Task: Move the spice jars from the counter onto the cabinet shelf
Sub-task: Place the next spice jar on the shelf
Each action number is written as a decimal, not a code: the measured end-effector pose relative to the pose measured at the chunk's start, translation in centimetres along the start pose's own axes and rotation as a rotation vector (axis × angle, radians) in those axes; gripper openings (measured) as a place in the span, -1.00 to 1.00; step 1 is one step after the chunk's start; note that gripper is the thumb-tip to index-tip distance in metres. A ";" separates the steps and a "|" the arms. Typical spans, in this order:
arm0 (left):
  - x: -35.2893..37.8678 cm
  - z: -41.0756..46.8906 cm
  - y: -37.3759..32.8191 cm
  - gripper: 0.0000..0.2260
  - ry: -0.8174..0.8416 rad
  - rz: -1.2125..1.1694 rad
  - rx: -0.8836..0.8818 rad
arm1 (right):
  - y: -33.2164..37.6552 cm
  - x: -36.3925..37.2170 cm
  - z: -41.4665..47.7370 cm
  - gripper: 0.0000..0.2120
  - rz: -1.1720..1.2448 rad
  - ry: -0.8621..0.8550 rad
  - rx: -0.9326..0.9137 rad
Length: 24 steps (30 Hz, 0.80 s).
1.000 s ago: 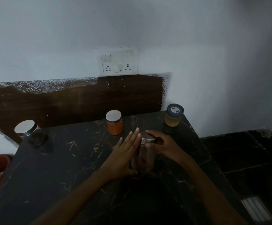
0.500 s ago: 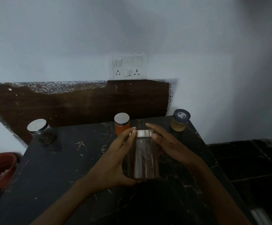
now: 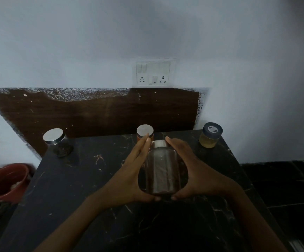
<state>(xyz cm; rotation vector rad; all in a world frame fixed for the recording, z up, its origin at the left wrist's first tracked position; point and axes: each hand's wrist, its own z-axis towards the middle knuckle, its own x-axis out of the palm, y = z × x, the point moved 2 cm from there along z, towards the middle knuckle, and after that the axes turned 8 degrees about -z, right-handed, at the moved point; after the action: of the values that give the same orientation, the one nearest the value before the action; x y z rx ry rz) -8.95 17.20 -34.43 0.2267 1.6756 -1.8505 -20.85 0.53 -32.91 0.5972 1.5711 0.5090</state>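
I hold a tall clear jar (image 3: 161,171) with a silver lid and dark contents above the black marble counter (image 3: 78,188). My left hand (image 3: 129,179) cups its left side and my right hand (image 3: 194,171) cups its right side, thumbs under the base. Behind it, an orange jar (image 3: 144,132) with a silver lid stands half hidden by my fingers. A dark jar (image 3: 58,142) with a silver lid stands at the back left. A yellow jar (image 3: 210,135) with a dark lid stands at the back right. No cabinet shelf is in view.
A red-brown bowl (image 3: 5,180) sits off the counter's left edge. A switch and socket plate (image 3: 154,73) is on the white wall above a brown backsplash (image 3: 102,113). Dark floor tiles (image 3: 283,188) lie beyond the counter's right edge.
Both hands closed around the tall jar and raised it off the counter toward me. The view tilted up, showing more wall.
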 end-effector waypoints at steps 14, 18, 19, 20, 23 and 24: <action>-0.6 -0.6 -0.9 0.16 0.023 -0.160 -0.053 | 0.7 -0.6 -0.1 0.22 0.056 0.015 0.032; -0.7 -0.4 -1.7 0.14 0.030 -0.024 -0.026 | 1.1 -0.5 0.2 0.18 -0.020 -0.010 0.008; -0.7 -0.3 -1.8 0.12 0.007 -0.005 -0.011 | 1.2 -0.5 0.2 0.19 -0.014 -0.015 0.004; -0.9 -0.3 -1.8 0.10 -0.018 -0.013 -0.003 | 1.2 -0.6 0.1 0.21 0.005 -0.014 0.000; -1.2 -0.5 -1.9 0.08 -0.068 -0.128 -0.015 | 1.2 -1.2 -0.2 0.25 0.069 0.011 -0.017; -1.2 -0.6 -1.9 0.07 -0.076 -0.164 -0.023 | 1.2 -1.3 -0.3 0.25 0.087 0.018 -0.014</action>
<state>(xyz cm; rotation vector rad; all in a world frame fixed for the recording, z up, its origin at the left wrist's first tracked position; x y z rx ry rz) -9.19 18.18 -32.31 0.0083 1.7055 -1.9321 -21.02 0.58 -31.09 0.6541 1.5625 0.5911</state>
